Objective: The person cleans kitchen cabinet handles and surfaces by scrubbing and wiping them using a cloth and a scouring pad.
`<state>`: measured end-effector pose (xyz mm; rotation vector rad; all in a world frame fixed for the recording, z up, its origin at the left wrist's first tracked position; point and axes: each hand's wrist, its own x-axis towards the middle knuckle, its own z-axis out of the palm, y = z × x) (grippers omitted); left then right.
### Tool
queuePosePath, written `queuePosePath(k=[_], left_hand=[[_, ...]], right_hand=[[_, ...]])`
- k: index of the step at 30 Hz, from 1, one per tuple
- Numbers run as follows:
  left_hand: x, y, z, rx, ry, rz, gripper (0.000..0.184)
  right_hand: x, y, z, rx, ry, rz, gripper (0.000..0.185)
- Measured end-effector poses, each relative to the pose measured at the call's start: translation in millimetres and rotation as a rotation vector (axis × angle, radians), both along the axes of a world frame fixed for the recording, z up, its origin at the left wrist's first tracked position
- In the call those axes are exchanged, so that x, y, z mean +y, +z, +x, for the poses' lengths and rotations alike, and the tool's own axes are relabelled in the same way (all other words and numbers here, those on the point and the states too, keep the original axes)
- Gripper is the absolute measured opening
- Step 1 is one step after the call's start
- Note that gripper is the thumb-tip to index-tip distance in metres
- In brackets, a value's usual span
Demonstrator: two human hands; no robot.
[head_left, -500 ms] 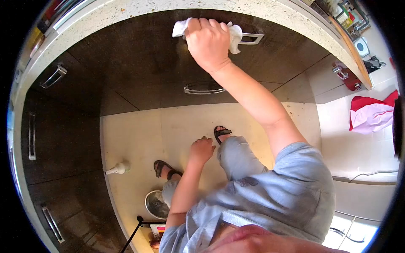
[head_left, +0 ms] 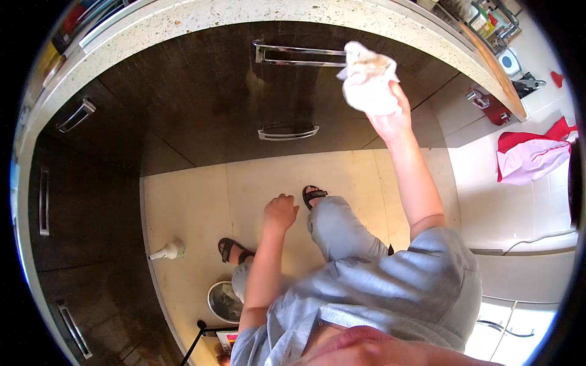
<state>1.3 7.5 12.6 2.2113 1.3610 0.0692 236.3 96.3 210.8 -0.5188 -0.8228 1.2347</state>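
Right hand clamped on white cloth, soiled, beside handle; drawer front streaked, unfinished-looking. Left hand: closure, cannot tell.

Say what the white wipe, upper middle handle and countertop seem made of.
White wipe: soft, matt fabric or paper, judging by its crumpled folds. Upper middle handle: probably polished metal, with bright mirror-like glints. Countertop: smooth stone or a stone-look composite, its pale surface speckled.

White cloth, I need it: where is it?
Head view: the white cloth is in the right hand, at the right end of the upper handle.
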Motion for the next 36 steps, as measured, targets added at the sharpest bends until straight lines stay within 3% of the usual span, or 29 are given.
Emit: queuePosePath(k=[2,4,7,8,9,10,13,15,16,17,18,19,20,22,23,25,26,27,28,30,32,33,35,36], left_hand=[[6,8,2,-0.130,-0.002,-0.028,0.034],[14,15,8,-0.616,0.029,0.053,0.041],[14,42,20,-1.518,0.364,-0.513,0.042],[15,53,15,-1.733,0.363,-0.696,0.042],[16,63,7,-1.945,0.357,-0.884,0.042],[16,66,2,-2.151,0.344,-1.081,0.042],[27,49,6,-1.869,0.662,-0.704,0.029],[29,42,12,-1.733,0.753,-0.508,0.031],[26,44,14,-1.574,0.589,-0.357,0.034],[23,48,16,-1.406,0.424,-0.210,0.036],[20,50,19,-1.230,0.260,-0.068,0.039],[18,46,24,-1.265,0.275,-0.223,0.044],[18,42,26,-1.248,0.216,-0.147,0.043],[20,50,26,-1.209,0.105,0.012,0.042],[10,67,25,-1.204,0.250,-0.050,0.040],[8,60,17,-1.006,0.263,0.127,0.039],[9,58,14,-0.908,0.274,0.216,0.038],[8,58,11,-0.875,0.275,0.226,0.037],[6,60,9,-0.844,0.279,0.233,0.036],[10,60,5,-0.776,0.280,0.258,0.034],[6,56,0,-0.684,0.261,0.254,0.031],[6,53,-3,-0.655,0.265,0.266,0.030],[4,50,-7,-0.601,0.264,0.284,0.028],[3,49,-9,-0.591,0.265,0.277,0.028]], right_hand=[[-11,-7,4,0.112,0.185,-0.062,0.053],[-25,-4,-6,0.062,0.263,-0.089,0.056],[-36,-26,-14,-0.013,0.315,-0.326,0.050],[-37,-35,-19,-0.115,0.268,-0.478,0.046],[-39,-30,-32,-0.158,0.443,-0.410,0.041],[-43,-29,-40,-0.386,0.407,-0.576,0.041],[-33,-85,-38,-1.261,0.254,-0.057,0.037],[-43,-104,-46,-1.176,0.307,-0.201,0.035],[-54,-110,-56,-1.129,0.331,-0.277,0.033],[-68,-85,-77,-0.760,0.355,-0.679,0.030],[-71,-92,-76,-0.679,0.323,-0.685,0.030],[-72,-105,-73,-0.602,0.293,-0.689,0.030],[-72,-118,-69,-0.530,0.265,-0.691,0.030],[-57,-121,-53,-0.458,0.017,-0.704,0.034],[-43,-110,-46,-0.275,-0.197,-0.605,0.034],[-9,-81,-18,-0.257,-0.570,-0.413,0.032],[13,-83,2,-0.379,-0.733,-0.314,0.036],[39,-98,20,-0.681,-0.962,-0.109,0.038],[49,-94,8,-0.699,-1.079,-0.131,0.040],[69,-99,-42,-0.840,-1.281,-0.203,0.045],[78,-104,-108,-1.208,-1.404,0.039,0.055],[79,-95,-143,-1.282,-1.352,0.198,0.051],[87,-95,-187,-1.457,-0.972,0.582,0.031],[82,-94,-196,-1.719,-0.788,0.719,0.026]])
